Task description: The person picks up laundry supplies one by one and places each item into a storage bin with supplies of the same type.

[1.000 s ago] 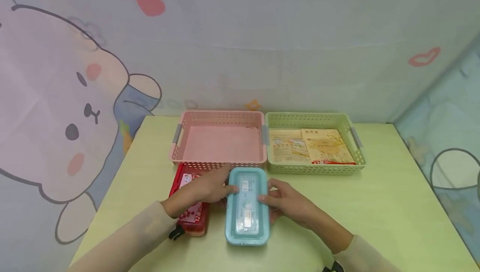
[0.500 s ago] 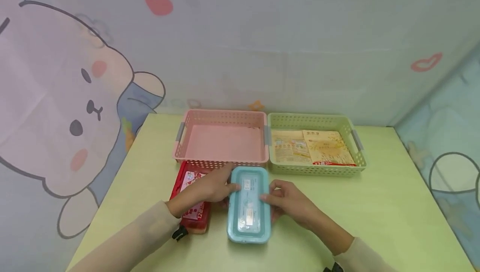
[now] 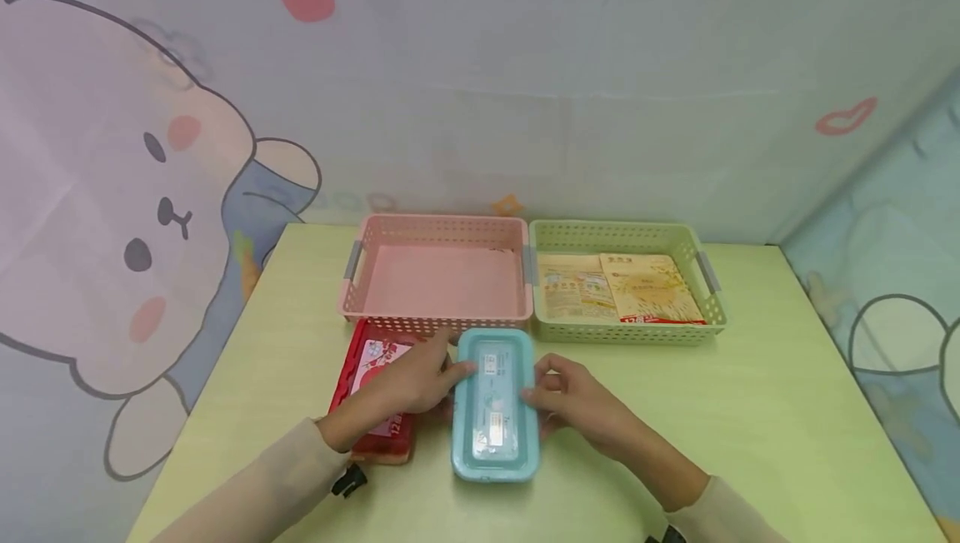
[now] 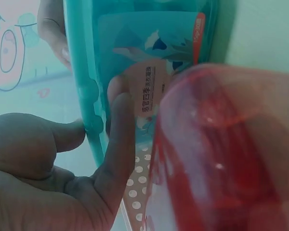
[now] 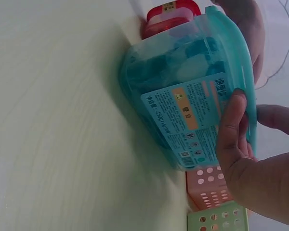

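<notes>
In the head view a teal lidded plastic box (image 3: 495, 410) sits between both hands, its pale label strip facing up. My left hand (image 3: 420, 381) grips its left side, thumb on the lid's edge. In the left wrist view the index finger (image 4: 121, 120) lies along the printed side wall. On the right side, my right hand (image 3: 577, 401) pinches the lid's rim with thumb above and fingers below. Through the clear wall of the box (image 5: 173, 62), blue and white pods show in the right wrist view. A red lidded box (image 3: 386, 435) stands left of it, partly hidden under my left forearm.
A pink perforated basket (image 3: 442, 322) stands behind the boxes at the wall. Beside it is a green basket (image 3: 630, 331) with flat yellow packets (image 3: 652, 289) in it. A printed cloth (image 3: 600, 110) hangs behind the pale green table (image 3: 787, 410).
</notes>
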Action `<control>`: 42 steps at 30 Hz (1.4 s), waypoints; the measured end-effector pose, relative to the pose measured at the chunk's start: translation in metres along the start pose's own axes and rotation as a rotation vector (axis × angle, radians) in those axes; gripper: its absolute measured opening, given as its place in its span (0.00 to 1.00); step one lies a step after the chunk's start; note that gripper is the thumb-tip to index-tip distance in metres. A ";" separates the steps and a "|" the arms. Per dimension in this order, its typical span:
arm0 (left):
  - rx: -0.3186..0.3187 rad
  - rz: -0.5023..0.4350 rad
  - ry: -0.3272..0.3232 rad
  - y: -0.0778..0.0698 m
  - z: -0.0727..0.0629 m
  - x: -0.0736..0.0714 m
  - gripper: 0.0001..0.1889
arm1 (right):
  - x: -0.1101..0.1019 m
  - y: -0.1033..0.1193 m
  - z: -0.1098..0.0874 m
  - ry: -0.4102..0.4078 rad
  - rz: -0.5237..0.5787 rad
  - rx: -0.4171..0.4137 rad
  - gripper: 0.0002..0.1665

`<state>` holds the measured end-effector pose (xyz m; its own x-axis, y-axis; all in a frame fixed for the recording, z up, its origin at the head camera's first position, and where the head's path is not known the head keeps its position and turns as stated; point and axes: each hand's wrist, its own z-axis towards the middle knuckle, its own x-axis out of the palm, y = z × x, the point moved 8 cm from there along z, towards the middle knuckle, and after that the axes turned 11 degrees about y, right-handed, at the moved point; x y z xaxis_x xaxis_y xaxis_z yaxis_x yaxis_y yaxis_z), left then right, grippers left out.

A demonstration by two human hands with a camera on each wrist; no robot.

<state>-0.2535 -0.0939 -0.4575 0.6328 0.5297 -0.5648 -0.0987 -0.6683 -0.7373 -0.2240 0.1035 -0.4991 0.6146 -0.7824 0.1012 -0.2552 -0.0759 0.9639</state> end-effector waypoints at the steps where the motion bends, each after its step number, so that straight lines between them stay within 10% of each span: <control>1: -0.002 -0.013 0.013 0.000 -0.001 0.001 0.32 | 0.001 0.001 0.000 0.008 0.001 0.004 0.18; 8: 0.029 -0.080 0.134 -0.003 -0.012 0.014 0.38 | 0.006 0.007 -0.005 0.041 -0.010 0.011 0.20; 42: 0.221 -0.243 -0.081 -0.051 -0.027 -0.033 0.36 | -0.005 0.087 -0.019 -0.075 -0.080 -0.077 0.24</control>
<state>-0.2483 -0.0915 -0.3915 0.5956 0.7056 -0.3839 -0.1219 -0.3930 -0.9114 -0.2355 0.1126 -0.4115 0.5728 -0.8197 0.0070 -0.1473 -0.0945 0.9846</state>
